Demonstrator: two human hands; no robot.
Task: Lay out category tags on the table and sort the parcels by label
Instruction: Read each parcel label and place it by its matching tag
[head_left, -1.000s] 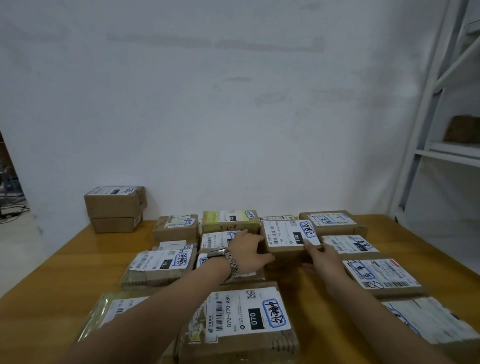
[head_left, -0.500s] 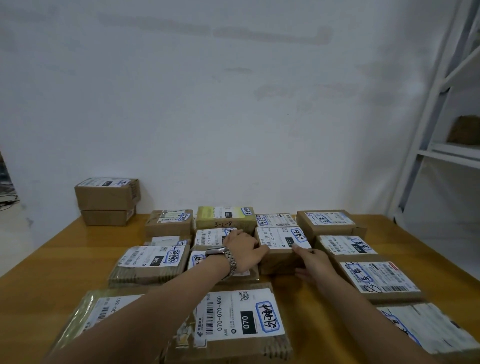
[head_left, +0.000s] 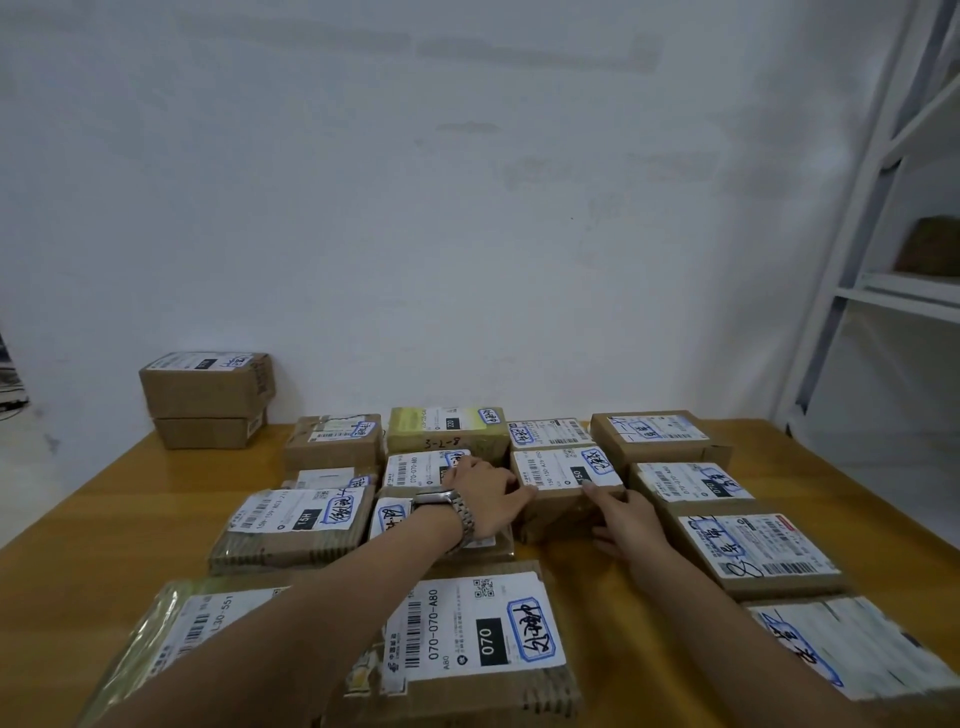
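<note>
Several brown cardboard parcels with white shipping labels lie in columns on the wooden table (head_left: 597, 582). Both my hands hold one small parcel marked 150 (head_left: 566, 475) in the middle of the spread. My left hand (head_left: 485, 499), with a metal watch on its wrist, grips the parcel's left front corner. My right hand (head_left: 626, 519) presses its right front side, fingertip on the label edge. The parcel rests in the third column, in front of a flat labelled parcel (head_left: 548, 432). A large parcel marked 070 (head_left: 467, 639) lies nearest me, partly under my left forearm.
Two stacked boxes (head_left: 208, 397) stand apart at the table's back left against the white wall. A yellow-green taped parcel (head_left: 447, 428) sits in the back row. A white metal shelf (head_left: 883, 291) rises at the right. Parcels (head_left: 753, 551) line the right column.
The 150 parcel has come down from a raised, tilted hold to sit among the others. Both hands stay on it. The camera view has shifted slightly.
</note>
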